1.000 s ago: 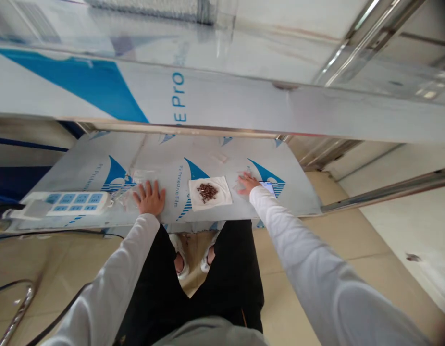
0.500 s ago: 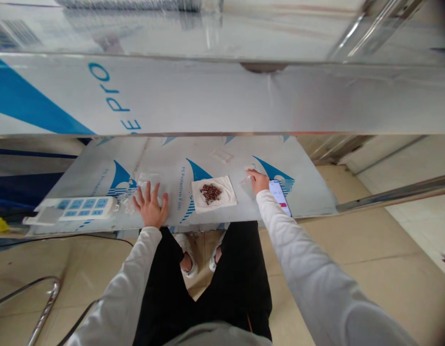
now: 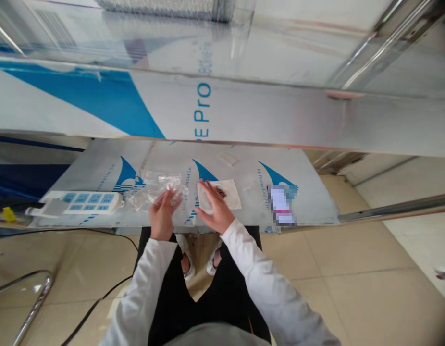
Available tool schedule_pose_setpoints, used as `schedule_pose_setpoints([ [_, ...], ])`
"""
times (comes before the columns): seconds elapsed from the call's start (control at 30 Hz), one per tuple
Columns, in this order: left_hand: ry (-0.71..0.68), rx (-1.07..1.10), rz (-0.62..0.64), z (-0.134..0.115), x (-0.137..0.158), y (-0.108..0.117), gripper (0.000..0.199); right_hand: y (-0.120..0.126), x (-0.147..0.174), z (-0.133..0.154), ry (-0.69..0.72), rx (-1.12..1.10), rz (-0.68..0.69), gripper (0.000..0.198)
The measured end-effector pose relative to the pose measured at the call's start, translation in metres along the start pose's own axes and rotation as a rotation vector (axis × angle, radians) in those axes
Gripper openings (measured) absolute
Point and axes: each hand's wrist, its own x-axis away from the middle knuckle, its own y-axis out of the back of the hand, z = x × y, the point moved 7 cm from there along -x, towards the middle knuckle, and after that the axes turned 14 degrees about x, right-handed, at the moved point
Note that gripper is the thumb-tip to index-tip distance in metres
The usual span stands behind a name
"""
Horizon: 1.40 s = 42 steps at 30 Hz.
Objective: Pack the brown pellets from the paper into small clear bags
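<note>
My left hand (image 3: 162, 217) is closed, fingers and thumb pinched on a clear plastic bag (image 3: 175, 186) lifted from the pile of crinkled clear bags (image 3: 141, 196) beside it. My right hand (image 3: 217, 210) is open and holds nothing, its fingers stretched out over a white paper square (image 3: 232, 185). On that paper lies a small heap of brown, screw-like pieces (image 3: 221, 192), partly hidden behind the right fingers. To the right of the paper, a small clear bag (image 3: 249, 187) rests flat on the film-covered shelf (image 3: 244, 216).
A white power strip (image 3: 91, 203) lies at the left, its cable running below. At the right is a phone (image 3: 282, 205). Another clear packet (image 3: 228, 159) sits farther back. An upper shelf edge (image 3: 244, 115) crosses above the hands.
My right hand has left the small clear bag near the phone and moved left over the paper. My left hand has moved right and closed on a plastic bag. The view has shifted slightly.
</note>
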Motion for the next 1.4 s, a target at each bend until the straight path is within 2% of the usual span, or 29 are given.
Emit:
schedule_pose_setpoints([
  [0.07,-0.081,-0.294,-0.038,-0.013,-0.030,0.028,0.035,0.024,0.016,-0.058,-0.253,0.200,-0.041,0.051],
  [0.13,-0.162,-0.562,-0.093,-0.024,-0.054,0.051,0.042,0.041,0.037,-0.121,-0.600,0.532,0.100,0.045],
  [0.2,-0.222,-0.710,-0.182,-0.033,-0.068,0.068,0.040,0.050,0.050,-0.158,-0.707,0.612,0.170,0.038],
  [0.27,-0.277,-0.799,-0.273,-0.039,-0.070,0.077,0.038,0.050,0.055,-0.176,-0.734,0.628,0.207,0.029],
  [0.4,-0.407,-0.947,-0.413,-0.045,-0.055,0.085,0.084,0.050,0.056,-0.180,-0.775,0.672,0.192,0.025],
  [0.47,-0.531,-1.030,-0.389,-0.046,-0.046,0.083,0.079,0.055,0.050,-0.173,-0.784,0.687,0.148,0.027],
  [0.53,-0.632,-1.134,-0.218,-0.039,-0.042,0.075,0.059,0.057,0.037,-0.158,-0.754,0.682,0.089,0.032],
  [0.6,-0.622,-1.232,-0.037,-0.022,-0.043,0.072,0.049,0.046,0.013,-0.130,-0.664,0.645,0.041,0.037],
  [0.67,-0.552,-1.297,0.028,-0.005,-0.047,0.077,0.050,0.017,-0.017,-0.089,-0.520,0.577,0.032,0.040],
  [0.8,-0.523,-1.332,0.018,0.012,-0.052,0.084,0.058,-0.070,-0.069,0.007,-0.219,0.427,0.116,0.032],
  [0.87,-0.534,-1.333,0.021,0.014,-0.052,0.085,0.061,-0.106,-0.085,0.037,-0.122,0.389,0.173,0.024],
  [0.93,-0.543,-1.326,0.021,0.014,-0.051,0.085,0.063,-0.123,-0.095,0.046,-0.061,0.378,0.213,0.022],
  [0.97,-0.551,-1.324,0.022,0.014,-0.050,0.084,0.062,-0.124,-0.100,0.041,-0.053,0.383,0.221,0.024],
  [1.03,-0.575,-1.327,0.028,0.013,-0.048,0.083,0.058,-0.109,-0.112,0.014,-0.094,0.421,0.215,0.031],
  [1.17,-0.615,-1.347,0.042,0.014,-0.046,0.080,0.051,-0.052,-0.130,-0.083,-0.337,0.567,0.218,0.037],
  [1.27,-0.623,-1.351,0.025,0.016,-0.047,0.080,0.049,-0.022,-0.126,-0.144,-0.485,0.653,0.288,0.033],
  [1.33,-0.634,-1.355,0.012,0.016,-0.047,0.081,0.049,-0.013,-0.118,-0.169,-0.538,0.685,0.340,0.033],
  [1.4,-0.646,-1.358,0.005,0.017,-0.047,0.081,0.049,-0.010,-0.108,-0.182,-0.568,0.707,0.366,0.034],
])
